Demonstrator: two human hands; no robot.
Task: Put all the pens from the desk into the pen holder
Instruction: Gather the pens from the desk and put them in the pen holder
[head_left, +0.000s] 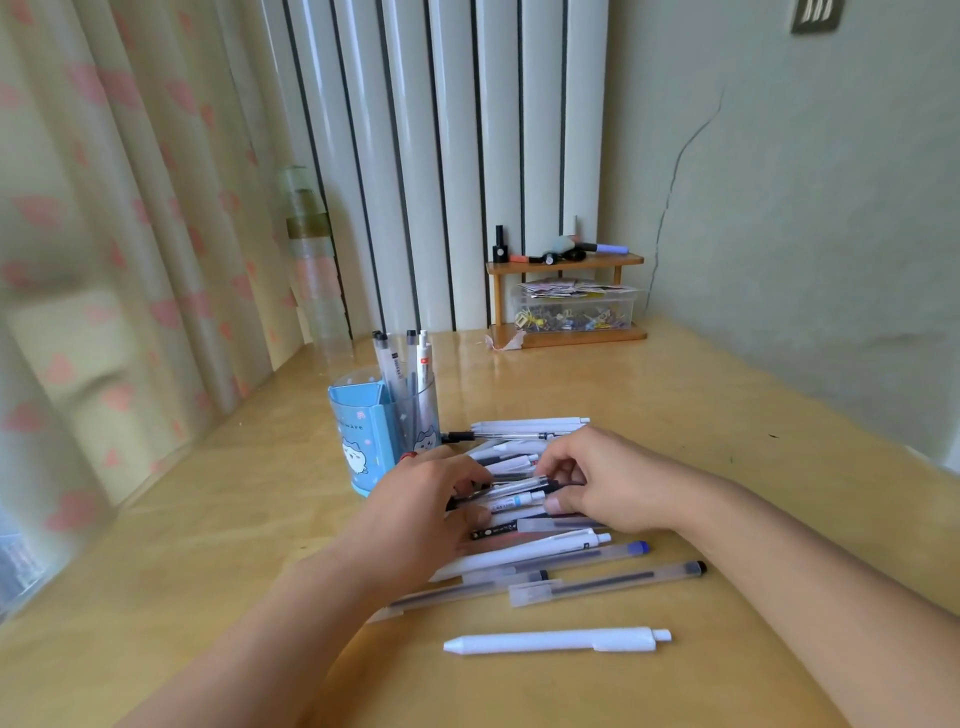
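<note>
My left hand (431, 493) and right hand (597, 483) curl around the heap of white and clear plastic pens (519, 499), bunching them beside the blue cartoon-printed pen holder (363, 441) for one lift

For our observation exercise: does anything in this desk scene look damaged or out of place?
Yes. A long dark crack runs down the wall, right of the radiator. On the desk, a crumpled scrap of paper lies loose beside the small wooden shelf.
</note>
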